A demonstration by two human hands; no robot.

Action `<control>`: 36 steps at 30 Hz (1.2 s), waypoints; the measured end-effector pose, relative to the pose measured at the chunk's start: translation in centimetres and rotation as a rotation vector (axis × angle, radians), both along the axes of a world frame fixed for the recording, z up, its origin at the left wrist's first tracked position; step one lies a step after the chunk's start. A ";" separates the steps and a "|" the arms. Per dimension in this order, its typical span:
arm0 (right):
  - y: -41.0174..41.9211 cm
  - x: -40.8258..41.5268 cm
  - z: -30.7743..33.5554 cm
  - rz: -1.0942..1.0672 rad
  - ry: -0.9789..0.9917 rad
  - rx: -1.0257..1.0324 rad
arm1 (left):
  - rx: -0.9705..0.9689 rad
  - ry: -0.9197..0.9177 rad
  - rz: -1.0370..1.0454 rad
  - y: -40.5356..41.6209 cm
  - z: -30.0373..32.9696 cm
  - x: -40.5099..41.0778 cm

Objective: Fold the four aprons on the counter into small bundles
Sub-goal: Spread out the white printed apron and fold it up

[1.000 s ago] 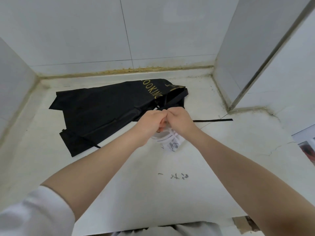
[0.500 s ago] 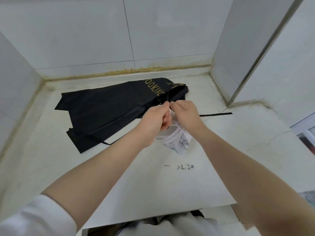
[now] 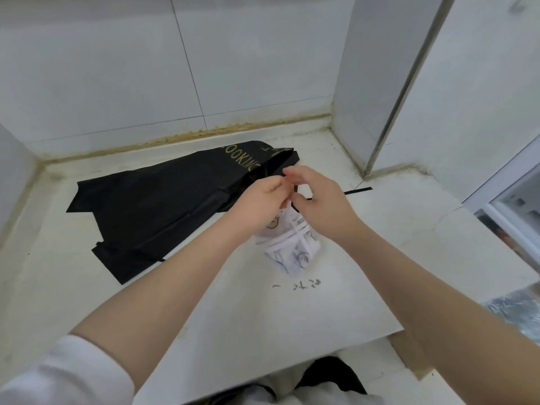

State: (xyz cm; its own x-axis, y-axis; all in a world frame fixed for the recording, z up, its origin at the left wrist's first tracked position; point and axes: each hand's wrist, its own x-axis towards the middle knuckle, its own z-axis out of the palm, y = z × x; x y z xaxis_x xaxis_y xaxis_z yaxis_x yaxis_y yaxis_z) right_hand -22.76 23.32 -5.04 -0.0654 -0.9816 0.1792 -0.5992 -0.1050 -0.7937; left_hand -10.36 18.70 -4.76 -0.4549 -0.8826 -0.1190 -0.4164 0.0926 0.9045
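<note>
A person's left hand (image 3: 260,204) and right hand (image 3: 317,200) pinch the ties of a small white printed apron bundle (image 3: 289,247) lifted just above the bench (image 3: 204,302), apparently knotting it. A black apron (image 3: 163,200) lies half-folded behind, likely next for rolling up.

Gold letters "OOKING" run along the black apron (image 3: 163,206); counter scribbles unreadable.
</note>
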 end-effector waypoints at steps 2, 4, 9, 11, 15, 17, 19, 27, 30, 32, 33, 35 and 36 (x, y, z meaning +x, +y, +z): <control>0.2 -0.4 0.1 0.037 -0.068 0.098 | -0.038 -0.074 -0.011 0.0 -0.1 -0.5; 0.3 -1.0 0.2 0.020 -0.138 0.126 | -0.185 -0.155 -0.013 0.2 0.1 -0.9; 0.3 -4.2 0.7 0.007 -0.280 0.168 | -0.509 -0.184 -0.034 0.1 2.0 -3.1; 0.4 -5.7 1.2 -0.002 -0.376 0.182 | -0.469 -0.137 -0.045 0.1 2.6 -4.2; 0.3 -9.9 2.6 0.119 -0.745 0.205 | -0.455 -0.082 -0.033 0.1 3.3 -8.3; 0.4 -12.4 3.1 0.140 -0.913 0.151 | -0.410 -0.037 -0.043 0.5 3.1 -11.3; 0.6 -15.0 3.7 0.125 -1.061 0.073 | -0.372 -0.007 -0.066 1.0 2.9 -14.3; 1.4 -26.4 6.9 0.117 -1.019 -0.087 | 0.034 -0.076 -0.249 1.1 5.6 -24.2; 1.9 -29.6 9.3 0.161 -0.979 -0.129 | 0.046 0.069 -0.288 0.6 7.2 -28.0; 2.0 -32.1 11.0 0.175 -0.956 -0.156 | -0.026 0.104 -0.345 0.2 9.0 -30.5; 2.2 -33.5 12.2 0.166 -0.927 -0.174 | -0.080 0.103 -0.374 0.0 10.1 -31.9; 2.5 -35.9 14.6 0.140 -0.844 -0.207 | -0.193 0.091 -0.428 -0.2 12.7 -34.2; 2.6 -36.5 15.6 0.119 -0.808 -0.207 | -0.235 0.087 -0.443 -0.3 13.6 -34.7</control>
